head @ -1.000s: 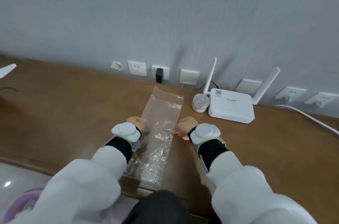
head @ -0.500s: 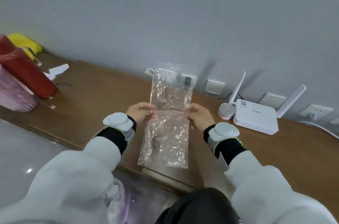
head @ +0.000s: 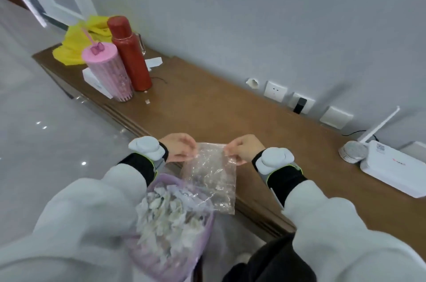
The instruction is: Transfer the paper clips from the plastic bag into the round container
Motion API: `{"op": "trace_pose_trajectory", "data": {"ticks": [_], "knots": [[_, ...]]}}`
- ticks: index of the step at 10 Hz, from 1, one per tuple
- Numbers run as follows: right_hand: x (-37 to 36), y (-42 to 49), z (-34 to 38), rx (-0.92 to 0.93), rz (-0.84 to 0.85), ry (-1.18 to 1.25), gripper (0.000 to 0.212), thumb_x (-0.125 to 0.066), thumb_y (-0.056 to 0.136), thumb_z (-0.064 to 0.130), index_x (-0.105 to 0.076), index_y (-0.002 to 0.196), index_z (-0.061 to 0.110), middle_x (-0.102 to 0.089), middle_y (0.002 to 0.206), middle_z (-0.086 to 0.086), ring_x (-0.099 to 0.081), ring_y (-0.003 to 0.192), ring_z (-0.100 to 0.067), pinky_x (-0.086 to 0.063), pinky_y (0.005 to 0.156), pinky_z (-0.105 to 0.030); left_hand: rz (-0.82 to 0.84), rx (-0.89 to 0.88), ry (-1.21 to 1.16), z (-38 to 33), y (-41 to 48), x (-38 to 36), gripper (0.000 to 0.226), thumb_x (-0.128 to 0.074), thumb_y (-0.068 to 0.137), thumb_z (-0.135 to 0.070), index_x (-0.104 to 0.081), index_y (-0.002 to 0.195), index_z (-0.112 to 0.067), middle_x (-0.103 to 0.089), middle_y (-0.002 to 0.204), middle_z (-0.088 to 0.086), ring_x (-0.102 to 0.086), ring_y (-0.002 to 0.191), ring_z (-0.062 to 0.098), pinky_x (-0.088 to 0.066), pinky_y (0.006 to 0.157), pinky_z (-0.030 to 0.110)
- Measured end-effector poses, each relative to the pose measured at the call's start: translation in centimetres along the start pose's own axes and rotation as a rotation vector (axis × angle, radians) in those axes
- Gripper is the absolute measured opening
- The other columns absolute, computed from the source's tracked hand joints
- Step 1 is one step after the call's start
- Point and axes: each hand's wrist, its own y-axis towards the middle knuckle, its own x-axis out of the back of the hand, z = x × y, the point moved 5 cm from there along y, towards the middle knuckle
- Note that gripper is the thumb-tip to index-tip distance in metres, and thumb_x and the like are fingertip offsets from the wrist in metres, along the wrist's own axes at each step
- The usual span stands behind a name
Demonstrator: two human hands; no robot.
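Here the left hand and right hand each pinch the plastic bag's top corners

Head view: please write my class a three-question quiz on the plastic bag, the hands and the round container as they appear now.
1. True or false: no hand touches the plastic bag.
2. Multiple choice: the round container stands beside A) the red flask, B) the white router, C) the pink tumbler.
3. Short answer: which part of the bag do the fingers of the left hand and the right hand pinch?

Key: 1 false, both hands hold it; 2 B; 3 its top edge.
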Motion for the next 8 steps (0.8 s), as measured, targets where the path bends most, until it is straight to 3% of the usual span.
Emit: {"op": "trace_pose_trajectory", "data": {"ticks": [1, 2, 3, 4, 5, 6, 8], "knots": [[-3.8, 0.9, -0.9, -0.064, 0.077, -0.055, 0.017, -0.057, 0.086, -0.008, -0.072, 0.082, -0.001, -0.065, 0.069, -0.01, -0.056, 0.057, -0.018, -0.056, 0.057, -0.023, -0.037, 0.051, 0.105, 2.8, -0.4, 2.2, 0.021, -0.063, 0.08, 0.009, -0.066, 0.073, -0.01, -0.07, 0.077, 0.005, -0.067, 0.068, 0.011, -0.056, 0.068, 0.018], [-8.8, 1.7, -2.4, -0.142, 0.106, -0.112, 0.016, -0.059, 0.083, -0.009, -0.072, 0.079, -0.001, -0.066, 0.074, -0.013, -0.055, 0.057, -0.019, -0.054, 0.062, -0.027, -0.079, 0.148, 0.207, 7.0, -0.8, 4.7, 0.025, -0.058, 0.083, 0.009, -0.067, 0.072, -0.011, -0.068, 0.056, -0.004, -0.062, 0.059, 0.011, -0.053, 0.062, 0.018], [-12.4, 2.2, -4.8, -0.16, 0.136, -0.283, 0.022, -0.062, 0.085, 0.009, -0.071, 0.103, 0.002, -0.07, 0.105, -0.018, -0.057, 0.079, -0.023, -0.053, 0.087, -0.037, -0.134, 0.222, 0.416, 10.7, -0.8, 5.4, 0.024, -0.058, 0.085, 0.001, -0.061, 0.07, -0.018, -0.06, 0.065, -0.005, -0.055, 0.066, 0.011, -0.047, 0.067, 0.024], [-14.7, 2.1, -6.9, -0.179, 0.168, -0.363, 0.034, -0.057, 0.09, 0.018, -0.063, 0.119, 0.002, -0.064, 0.121, -0.019, -0.053, 0.089, -0.02, -0.05, 0.092, -0.035, -0.159, 0.287, 0.451, 13.7, -0.8, 5.7, 0.021, -0.06, 0.086, -0.004, -0.061, 0.069, -0.017, -0.058, 0.071, -0.003, -0.053, 0.067, 0.012, -0.043, 0.071, 0.023], [-15.7, 1.9, -8.2, -0.178, 0.19, -0.445, 0.035, -0.05, 0.094, 0.017, -0.06, 0.125, 0.003, -0.061, 0.127, -0.019, -0.047, 0.089, -0.017, -0.043, 0.082, -0.028, -0.162, 0.315, 0.507, 15.3, -0.5, 5.4, 0.012, -0.06, 0.085, -0.005, -0.07, 0.086, -0.013, -0.064, 0.088, -0.003, -0.058, 0.083, 0.016, -0.043, 0.067, 0.019], [-16.2, 1.8, -8.7, -0.169, 0.207, -0.488, 0.036, -0.047, 0.095, 0.014, -0.058, 0.127, 0.003, -0.059, 0.13, -0.019, -0.044, 0.091, -0.016, -0.039, 0.074, -0.024, -0.232, 0.349, 0.558, 16.1, -0.4, 5.2, 0.029, -0.062, 0.085, -0.017, -0.066, 0.111, -0.004, -0.066, 0.115, 0.011, -0.06, 0.111, 0.027, -0.048, 0.088, 0.03], [-15.4, 2.1, -8.2, -0.18, 0.186, -0.478, 0.037, -0.05, 0.094, 0.017, -0.059, 0.126, 0.002, -0.059, 0.129, -0.019, -0.044, 0.091, -0.016, -0.042, 0.083, -0.03, -0.34, 0.35, 0.701, 15.1, -0.8, 5.2, 0.036, -0.054, 0.09, -0.021, -0.06, 0.12, -0.001, -0.06, 0.126, 0.016, -0.055, 0.118, 0.029, -0.045, 0.093, 0.03]]}}
